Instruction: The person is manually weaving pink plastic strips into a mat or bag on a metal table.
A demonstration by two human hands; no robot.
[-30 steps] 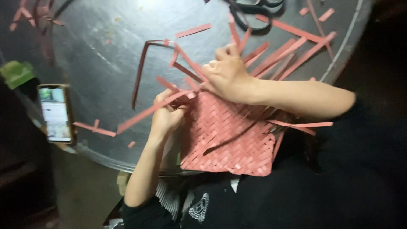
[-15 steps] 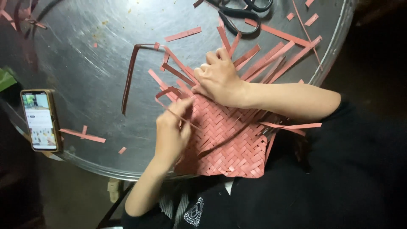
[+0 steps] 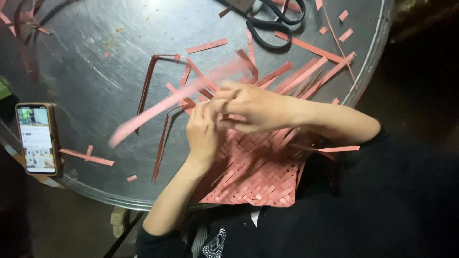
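Pinching one long pink strip [image 3: 167, 102] between them, both hands meet just above the woven pink mat [image 3: 253, 174], w/ the left hand [image 3: 204, 131] curled shut on the strip's near end and the right hand [image 3: 251, 107] closed over it from the right, fingers clamped on the same strip. Strip is blurred, slanting down-left across the round metal tabletop [image 3: 95, 81] toward the left edge. Mat lies at the near edge of the tabletop, its bottom hanging a bit past the rim toward the person's dark shirt; loose strip ends [image 3: 306, 71] fan out from its far side toward the right rim. Black scissors [image 3: 275, 21] sit at the far edge, well apart from the hands. Phone [image 3: 37, 138] w/ lit screen rests at the left edge, partly over the rim. Short pink offcuts [image 3: 206, 46] are scattered mid-table & near the left edge. Open bare metal lies left of the hands, btwn the strip and the phone; the right side is crowded by strip ends up to the rim.
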